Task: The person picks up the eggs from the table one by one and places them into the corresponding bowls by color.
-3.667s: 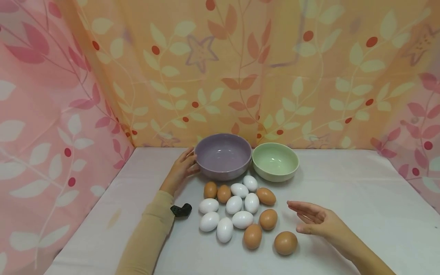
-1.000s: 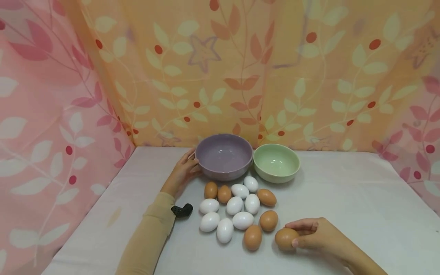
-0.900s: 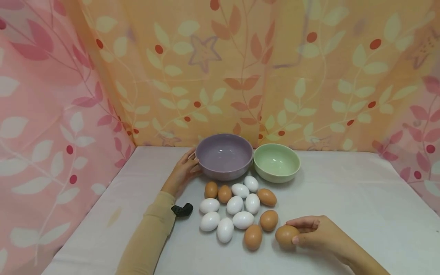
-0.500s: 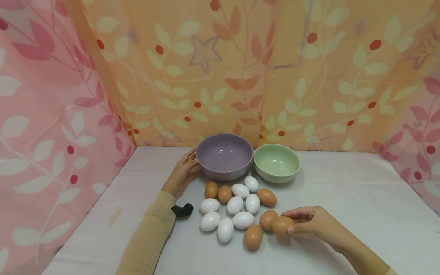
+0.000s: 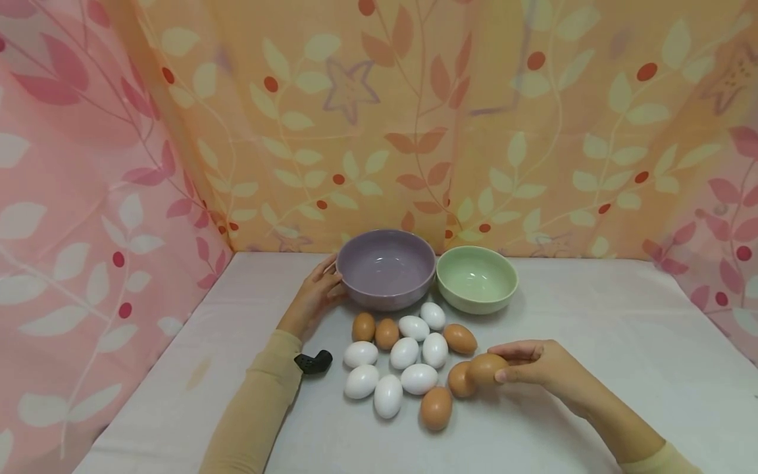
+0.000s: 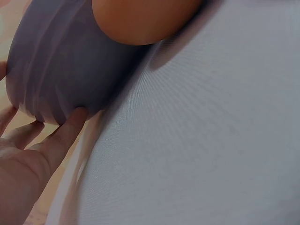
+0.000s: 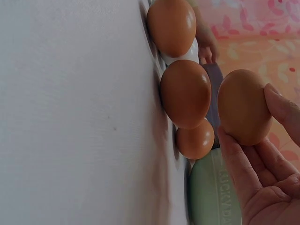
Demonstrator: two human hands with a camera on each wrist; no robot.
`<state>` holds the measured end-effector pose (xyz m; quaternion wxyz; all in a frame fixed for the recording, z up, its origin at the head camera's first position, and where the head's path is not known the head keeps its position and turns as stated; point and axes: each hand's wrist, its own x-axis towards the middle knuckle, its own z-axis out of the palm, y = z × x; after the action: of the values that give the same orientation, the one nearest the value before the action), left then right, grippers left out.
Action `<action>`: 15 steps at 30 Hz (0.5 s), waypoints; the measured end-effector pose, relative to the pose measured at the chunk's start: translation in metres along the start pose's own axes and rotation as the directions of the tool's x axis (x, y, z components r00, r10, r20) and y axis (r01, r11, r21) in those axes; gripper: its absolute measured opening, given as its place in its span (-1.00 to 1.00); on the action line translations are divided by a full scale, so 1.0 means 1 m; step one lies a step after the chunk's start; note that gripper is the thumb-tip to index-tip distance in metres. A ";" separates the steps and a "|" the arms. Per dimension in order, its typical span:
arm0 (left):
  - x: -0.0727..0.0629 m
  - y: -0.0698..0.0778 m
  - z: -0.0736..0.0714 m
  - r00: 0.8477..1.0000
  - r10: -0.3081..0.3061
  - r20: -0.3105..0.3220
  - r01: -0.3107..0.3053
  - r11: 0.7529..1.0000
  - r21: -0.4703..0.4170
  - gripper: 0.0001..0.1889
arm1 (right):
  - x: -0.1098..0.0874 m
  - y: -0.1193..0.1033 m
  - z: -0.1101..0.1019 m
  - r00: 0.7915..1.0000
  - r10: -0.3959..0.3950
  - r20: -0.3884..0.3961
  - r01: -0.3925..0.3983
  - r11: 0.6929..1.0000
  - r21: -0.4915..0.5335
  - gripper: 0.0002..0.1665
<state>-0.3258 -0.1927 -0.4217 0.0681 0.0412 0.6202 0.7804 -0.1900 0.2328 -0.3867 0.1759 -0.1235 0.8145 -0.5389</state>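
My right hand (image 5: pixel 547 368) pinches a brown egg (image 7: pixel 244 107) between thumb and fingers. In the right wrist view that egg is lifted off the cloth, apart from the other brown eggs. From the head it overlaps another brown egg (image 5: pixel 461 380) lying on the table. At the back, my left hand (image 5: pixel 314 294) touches the left side of the purple bowl (image 5: pixel 385 301) with extended fingers; the left wrist view shows its fingertips (image 6: pixel 78 114) against the wall. Right of it stands a smaller green bowl (image 5: pixel 476 305). Both bowls look empty inside.
Several white eggs (image 5: pixel 404 353) and more brown eggs (image 5: pixel 436 408) lie in a loose cluster before the bowls on the white cloth (image 5: pixel 592 316). A black device (image 5: pixel 314 362) sits at my left wrist. Patterned curtains (image 5: pixel 367 131) stand behind and at both sides.
My right hand reached the outlying brown egg at the front right, took hold of it and lifted it up, moving away from me toward the bowls. My left hand stayed at the purple bowl.
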 end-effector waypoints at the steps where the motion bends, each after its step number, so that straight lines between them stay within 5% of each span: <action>1: 0.000 0.000 0.000 1.000 -0.002 -0.007 0.002 1.000 -0.004 -0.38 | 0.001 -0.001 -0.001 1.000 0.002 -0.003 -0.002 1.000 -0.005 -0.39; 15: -0.001 -0.001 0.000 1.000 0.017 -0.004 -0.017 1.000 0.013 -0.38 | 0.011 -0.016 -0.015 0.997 0.023 -0.075 -0.026 0.999 -0.046 -0.37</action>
<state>-0.3250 -0.1923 -0.4223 0.0599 0.0451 0.6251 0.7770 -0.2058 0.2347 -0.3678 0.1491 -0.0975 0.8344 -0.5216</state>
